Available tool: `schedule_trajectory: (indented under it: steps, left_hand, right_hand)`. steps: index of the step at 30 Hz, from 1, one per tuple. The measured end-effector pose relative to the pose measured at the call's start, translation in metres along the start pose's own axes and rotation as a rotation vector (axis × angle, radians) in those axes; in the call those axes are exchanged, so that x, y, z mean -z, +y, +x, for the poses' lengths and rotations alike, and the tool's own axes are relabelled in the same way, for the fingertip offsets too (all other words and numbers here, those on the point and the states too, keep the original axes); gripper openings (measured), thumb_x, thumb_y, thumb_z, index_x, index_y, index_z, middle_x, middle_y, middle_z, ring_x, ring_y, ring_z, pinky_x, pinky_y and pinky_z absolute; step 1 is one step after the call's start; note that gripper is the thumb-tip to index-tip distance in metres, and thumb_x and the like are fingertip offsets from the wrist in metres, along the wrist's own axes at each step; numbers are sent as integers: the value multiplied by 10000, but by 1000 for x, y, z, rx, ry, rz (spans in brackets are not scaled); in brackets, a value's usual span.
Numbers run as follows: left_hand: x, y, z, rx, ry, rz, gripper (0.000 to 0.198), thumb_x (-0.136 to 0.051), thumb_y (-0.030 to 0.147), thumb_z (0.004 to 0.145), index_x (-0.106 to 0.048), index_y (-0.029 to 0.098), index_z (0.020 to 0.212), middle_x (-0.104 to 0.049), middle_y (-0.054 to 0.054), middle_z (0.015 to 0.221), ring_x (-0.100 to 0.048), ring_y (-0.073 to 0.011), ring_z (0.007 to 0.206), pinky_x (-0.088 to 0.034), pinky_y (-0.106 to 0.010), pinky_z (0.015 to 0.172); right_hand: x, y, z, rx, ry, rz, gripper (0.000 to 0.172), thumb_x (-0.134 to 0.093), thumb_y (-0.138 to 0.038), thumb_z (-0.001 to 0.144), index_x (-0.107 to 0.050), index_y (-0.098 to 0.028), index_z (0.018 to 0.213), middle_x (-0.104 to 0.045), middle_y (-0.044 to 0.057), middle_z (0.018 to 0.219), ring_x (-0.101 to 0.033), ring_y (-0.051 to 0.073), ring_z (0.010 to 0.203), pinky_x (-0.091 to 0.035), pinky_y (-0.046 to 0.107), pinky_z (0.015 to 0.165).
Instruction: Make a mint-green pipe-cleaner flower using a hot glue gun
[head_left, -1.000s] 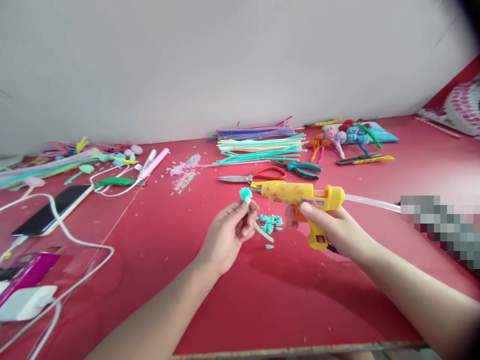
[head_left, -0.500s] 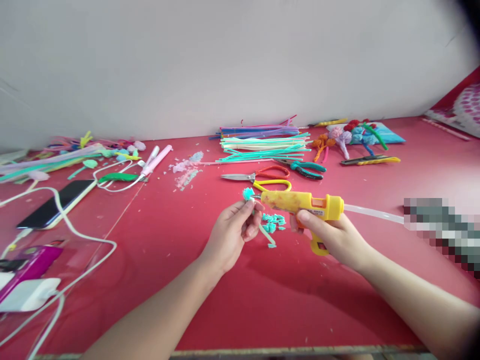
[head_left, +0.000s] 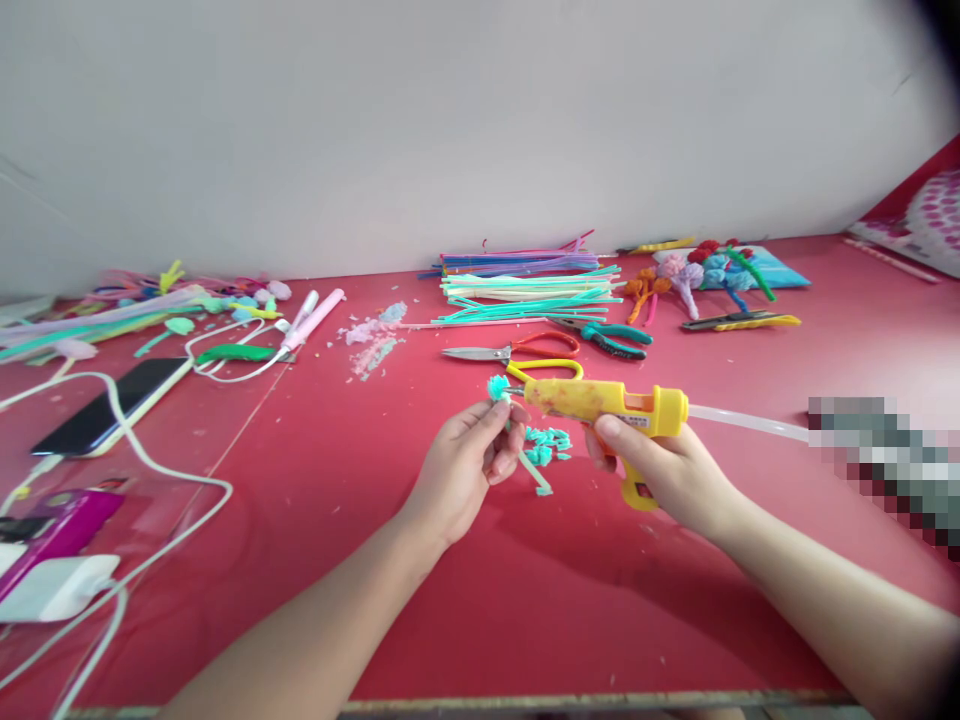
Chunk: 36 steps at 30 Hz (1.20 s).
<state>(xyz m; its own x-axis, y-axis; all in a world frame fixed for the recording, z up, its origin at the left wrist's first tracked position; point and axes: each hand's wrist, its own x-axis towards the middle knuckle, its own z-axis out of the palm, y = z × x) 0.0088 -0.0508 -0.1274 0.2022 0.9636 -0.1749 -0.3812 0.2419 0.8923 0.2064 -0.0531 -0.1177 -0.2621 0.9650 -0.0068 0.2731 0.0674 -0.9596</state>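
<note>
My left hand (head_left: 465, 470) pinches a short teal pipe-cleaner piece with a fluffy teal tuft (head_left: 496, 388) at its top and a pale stem hanging below the fingers. My right hand (head_left: 664, 470) grips a yellow glue gun (head_left: 607, 402) by its handle, forefinger at the trigger. The gun's metal nozzle touches the tuft. A clear glue stick (head_left: 742, 423) sticks out of the gun's back. Small teal cuttings (head_left: 546, 443) lie on the red table (head_left: 525, 600) between my hands.
Scissors with red and yellow handles (head_left: 517, 355), teal-handled pliers (head_left: 611, 338), a stack of coloured pipe cleaners (head_left: 525, 285) and finished pipe-cleaner flowers (head_left: 697, 270) lie beyond. A phone (head_left: 112, 405), white cables (head_left: 150, 470), a charger (head_left: 56, 590) and more pipe cleaners (head_left: 112, 315) lie left.
The glue gun has shifted slightly right and lower, exposing the scissors' yellow handle. Its nozzle stays at the tuft and both hands keep their grip.
</note>
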Motion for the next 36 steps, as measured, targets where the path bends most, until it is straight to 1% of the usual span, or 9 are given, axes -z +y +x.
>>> schedule_trajectory:
  steps: [4,10,17,28,36]
  left_hand:
    - [-1,1,-1,-6,-6,2,232,-555,327,885,-623,123,796,-509,19,618,-334,-31,468,-246,-165,439]
    - [-1,1,0,-2,-6,4,238,-547,324,889,-610,122,781,-510,21,613,-329,-30,460,-243,-167,435]
    - [0,0,0,-10,-15,-1,225,-543,309,894,-612,117,798,-507,20,620,-333,-25,462,-243,-161,437]
    - [-1,1,-1,-6,-21,-7,222,-529,297,903,-608,113,806,-496,22,611,-332,-26,460,-244,-158,432]
    - [0,1,-1,-17,-26,-4,234,-523,307,906,-607,114,805,-494,20,617,-331,-27,461,-249,-163,436]
  right_hand:
    - [0,-2,-1,2,-20,10,412,-455,-548,852,-459,-200,632,-404,-28,578,-352,102,495,-300,253,465]
    - [-1,-1,1,4,-19,6,408,-442,-522,868,-425,-198,621,-382,-31,574,-349,103,516,-289,252,480]
    - [0,0,1,12,-33,13,402,-442,-529,867,-426,-197,642,-359,-42,570,-325,95,500,-264,247,465]
    - [0,2,0,-9,-27,12,427,-448,-556,860,-422,-195,632,-370,-38,572,-335,94,508,-268,250,473]
    - [-1,7,1,-16,-10,39,469,-458,-596,848,-419,-197,603,-402,-24,573,-388,114,548,-304,267,515]
